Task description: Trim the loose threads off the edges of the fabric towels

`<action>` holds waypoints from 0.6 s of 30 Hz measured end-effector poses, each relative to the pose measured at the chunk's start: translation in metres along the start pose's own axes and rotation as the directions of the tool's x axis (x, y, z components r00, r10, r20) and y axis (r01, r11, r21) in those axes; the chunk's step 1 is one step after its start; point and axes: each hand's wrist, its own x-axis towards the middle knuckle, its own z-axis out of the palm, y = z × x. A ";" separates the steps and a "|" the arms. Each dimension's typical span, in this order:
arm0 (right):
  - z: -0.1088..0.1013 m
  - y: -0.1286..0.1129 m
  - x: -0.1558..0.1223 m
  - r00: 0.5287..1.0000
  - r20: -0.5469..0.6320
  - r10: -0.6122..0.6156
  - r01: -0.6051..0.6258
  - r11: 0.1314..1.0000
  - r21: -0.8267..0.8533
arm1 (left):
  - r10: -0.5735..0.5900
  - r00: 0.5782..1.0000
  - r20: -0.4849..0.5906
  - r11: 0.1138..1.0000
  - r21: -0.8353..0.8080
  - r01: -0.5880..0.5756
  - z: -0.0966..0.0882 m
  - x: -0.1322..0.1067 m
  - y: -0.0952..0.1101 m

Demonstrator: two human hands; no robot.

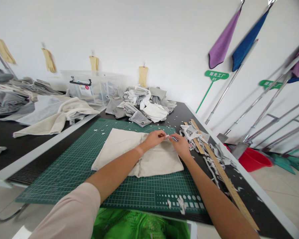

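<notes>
Cloth: folded beige cloth point(139, 154) lies flat on the green gridded cutting mat point(72, 172), towards its far right part, with one corner pointing at me.
Left hand: my left hand point(154, 137) rests on the cloth's far edge, fingers drawn together and pinching the fabric there.
Right hand: my right hand point(181, 146) sits just beside the left, almost touching it, closed around a thin blue tool point(174, 139) whose tip points at the pinched spot.
Counter: black counter point(12, 136) carries the mat; small white snippets dot both.
Ruler: long wooden ruler point(224, 181) lies along the right edge of the counter, right of my right forearm.
Strips: grey and white fabric strips point(191, 132) are tangled over the ruler's far end, near my right hand.
Heap: heap of grey and white cloths point(142, 104) sits beyond the mat, well apart from my hands.
Box: clear plastic box point(89, 88) stands left of the heap.
Basin: red plastic basin point(252, 160) sits on the floor at the right.
</notes>
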 end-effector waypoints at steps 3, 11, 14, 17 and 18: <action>0.000 0.001 0.000 1.000 -0.009 -0.004 0.004 1.000 0.003 | -0.016 1.000 -0.001 1.000 -0.008 0.016 0.001 0.000 -0.001; 0.000 -0.001 -0.001 0.999 0.022 -0.032 0.032 0.999 -0.009 | -0.016 1.000 -0.003 1.000 -0.012 0.016 0.003 0.001 -0.003; 0.000 -0.002 -0.002 0.999 0.031 -0.036 0.036 0.999 0.000 | -0.033 0.999 -0.015 0.999 -0.001 0.033 0.002 0.001 -0.001; 0.000 -0.002 -0.002 0.999 0.032 -0.032 0.032 0.999 -0.002 | -0.033 0.999 -0.027 0.999 -0.001 0.033 0.001 0.002 0.000; 0.000 -0.001 -0.001 0.999 0.035 -0.030 0.030 1.000 -0.003 | -0.025 0.999 -0.027 1.000 -0.008 0.025 0.000 0.003 -0.001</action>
